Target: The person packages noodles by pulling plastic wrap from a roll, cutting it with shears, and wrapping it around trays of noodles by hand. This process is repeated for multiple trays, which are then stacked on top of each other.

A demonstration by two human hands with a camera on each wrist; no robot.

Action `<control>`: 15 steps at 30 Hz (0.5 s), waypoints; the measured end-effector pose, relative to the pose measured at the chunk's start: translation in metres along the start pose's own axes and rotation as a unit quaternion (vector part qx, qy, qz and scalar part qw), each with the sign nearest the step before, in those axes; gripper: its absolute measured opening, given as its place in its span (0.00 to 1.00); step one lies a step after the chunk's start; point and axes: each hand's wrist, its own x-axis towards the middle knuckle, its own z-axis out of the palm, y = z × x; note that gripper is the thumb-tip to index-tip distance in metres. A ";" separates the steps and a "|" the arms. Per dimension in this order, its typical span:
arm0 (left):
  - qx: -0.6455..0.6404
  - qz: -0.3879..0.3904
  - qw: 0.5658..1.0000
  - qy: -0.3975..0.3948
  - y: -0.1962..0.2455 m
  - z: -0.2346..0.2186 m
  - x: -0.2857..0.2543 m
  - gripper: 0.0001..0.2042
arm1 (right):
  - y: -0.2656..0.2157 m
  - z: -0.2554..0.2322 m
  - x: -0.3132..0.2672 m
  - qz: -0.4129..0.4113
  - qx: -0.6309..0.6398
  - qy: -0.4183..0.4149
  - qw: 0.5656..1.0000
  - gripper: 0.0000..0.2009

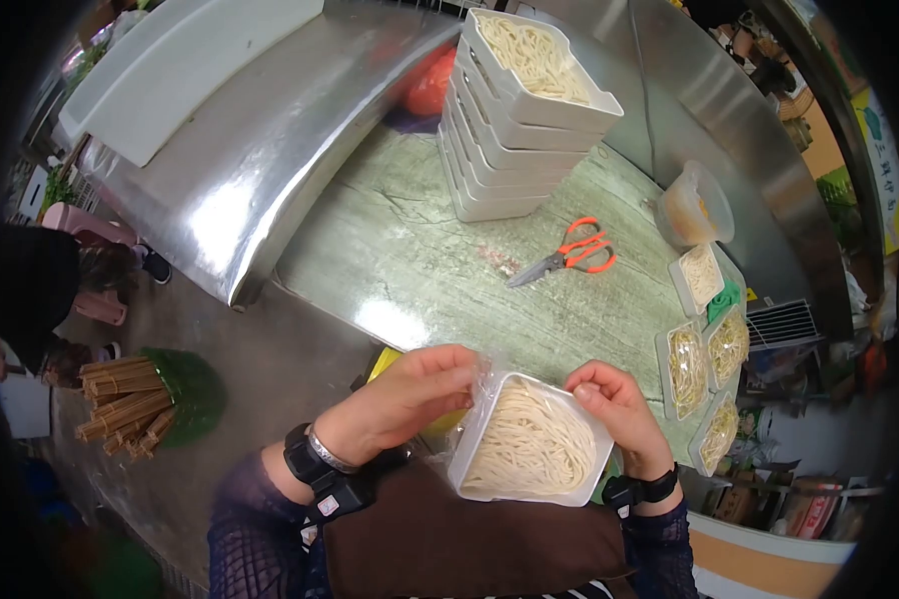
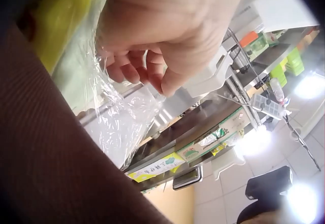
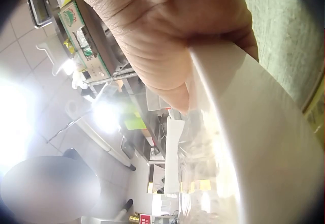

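Note:
A white tray (image 1: 605,461) of pale noodles (image 1: 531,441) is held close in front of my body in the head view. My right hand (image 1: 621,407) grips its upper right corner, thumb over the rim. In the right wrist view that hand holds the white tray wall (image 3: 269,127). My left hand (image 1: 402,392) pinches clear plastic film (image 1: 484,387) along the tray's left side. Crinkled film (image 2: 122,120) hangs from the left fingertips in the left wrist view.
Orange-handled scissors (image 1: 566,258) lie on the green tabletop (image 1: 400,240). Behind them rises a stack of white trays (image 1: 509,160), the top one filled with noodles. Several small noodle trays (image 1: 686,371) and a plastic tub (image 1: 691,206) line the right side. Bundled sticks (image 1: 128,401) stand at lower left.

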 end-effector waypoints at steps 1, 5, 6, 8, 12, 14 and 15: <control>-0.010 0.004 1.000 0.006 0.002 0.000 -0.002 0.09 | 0.000 0.000 -0.001 -0.001 0.000 0.002 1.000 0.11; -0.028 0.014 0.998 0.046 0.006 0.001 -0.008 0.09 | 0.001 0.001 -0.001 -0.003 -0.004 0.005 1.000 0.11; -0.022 0.027 0.998 0.056 0.006 -0.001 -0.010 0.09 | 0.000 0.002 -0.001 -0.002 -0.006 0.005 1.000 0.11; -0.011 0.053 0.996 0.077 0.008 -0.008 -0.012 0.08 | -0.001 0.002 -0.001 -0.001 -0.009 0.007 1.000 0.11; 0.042 0.088 0.984 0.153 0.004 -0.035 -0.018 0.07 | 0.001 0.000 -0.001 -0.002 -0.012 0.010 1.000 0.10; 0.021 0.066 0.983 0.169 0.006 -0.039 -0.020 0.07 | 0.004 0.000 0.001 -0.009 -0.011 0.000 1.000 0.08; 0.009 0.052 0.984 0.167 0.004 -0.041 -0.018 0.08 | 0.004 0.001 0.002 -0.012 -0.011 -0.005 1.000 0.07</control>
